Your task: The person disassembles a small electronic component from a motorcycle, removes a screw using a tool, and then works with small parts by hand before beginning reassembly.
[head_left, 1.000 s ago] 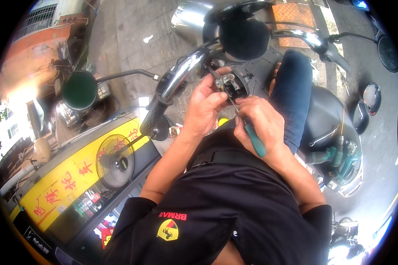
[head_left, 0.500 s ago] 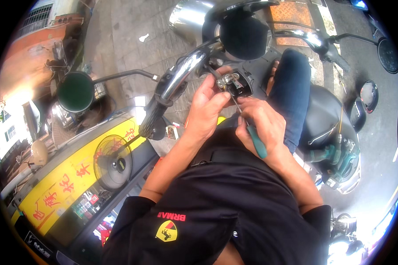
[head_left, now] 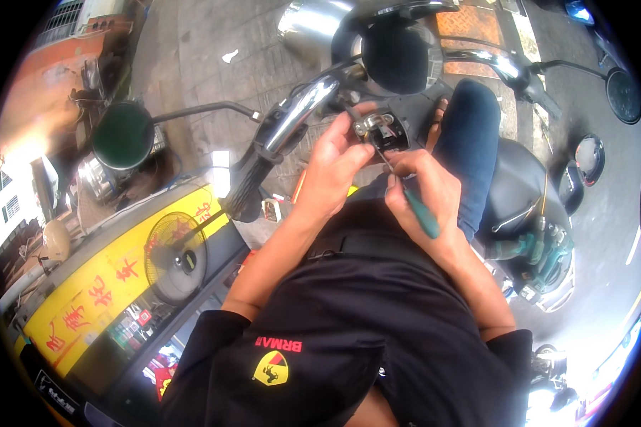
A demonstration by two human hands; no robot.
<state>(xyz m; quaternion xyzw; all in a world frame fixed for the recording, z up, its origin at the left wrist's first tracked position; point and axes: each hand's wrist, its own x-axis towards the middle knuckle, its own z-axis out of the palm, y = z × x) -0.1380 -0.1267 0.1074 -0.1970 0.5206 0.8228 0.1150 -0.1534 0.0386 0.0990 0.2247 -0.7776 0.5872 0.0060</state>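
And your left fingers (head_left: pixel 357 155) pinch the black-and-metal part (head_left: pixel 393 135), right fingers (head_left: pixel 414 164) curled round the screwdriver (head_left: pixel 421 211), its green handle now sitting higher than a second ago! Chrome handlebar (head_left: pixel 312 105) beyond, left; a denim leg (head_left: pixel 471 149) stands between your right fingers and the teal power tools (head_left: pixel 545 252).

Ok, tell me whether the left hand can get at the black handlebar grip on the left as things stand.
Probably yes, though it would likely have to let go first: the left hand holds the black-and-metal part. The handlebar grip is nearby, with nothing visible between them.
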